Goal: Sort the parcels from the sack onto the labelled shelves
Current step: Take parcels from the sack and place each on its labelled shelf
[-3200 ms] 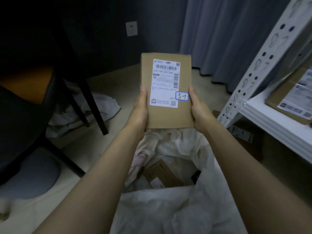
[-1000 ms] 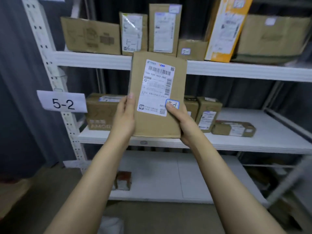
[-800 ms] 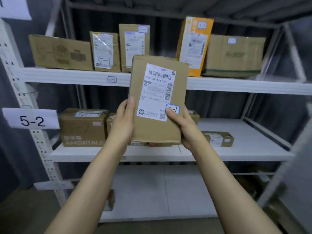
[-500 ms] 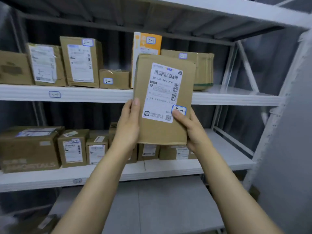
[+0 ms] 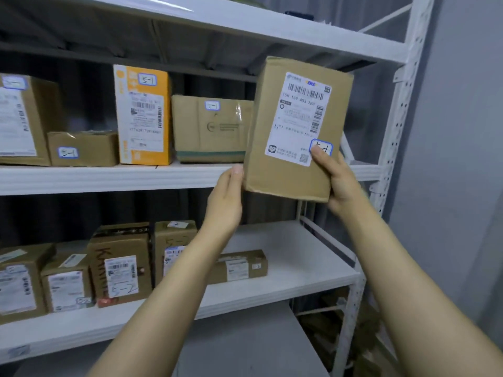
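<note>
A flat brown cardboard parcel (image 5: 272, 148) carries a white shipping label and a blue-edged sticker reading 5-1. My right hand (image 5: 340, 183) grips its lower right corner, thumb on the sticker, fingers behind. My left hand (image 5: 226, 202) touches the lower left edge with straight fingers. The parcel is tilted slightly and held in front of the right end of the upper shelf (image 5: 109, 178), just right of a brown box (image 5: 212, 129) marked 5-1. The sack is out of view.
On the upper shelf stand an orange box (image 5: 144, 115) and several brown boxes marked 5-1. The lower shelf (image 5: 285, 278) holds several parcels at its left, some marked 5-2. A white perforated upright (image 5: 394, 118) and a grey wall bound the right side.
The parcel has risen and moved right, from in front of the shelf's middle to its right end. My left hand has slipped down to the lower left edge.
</note>
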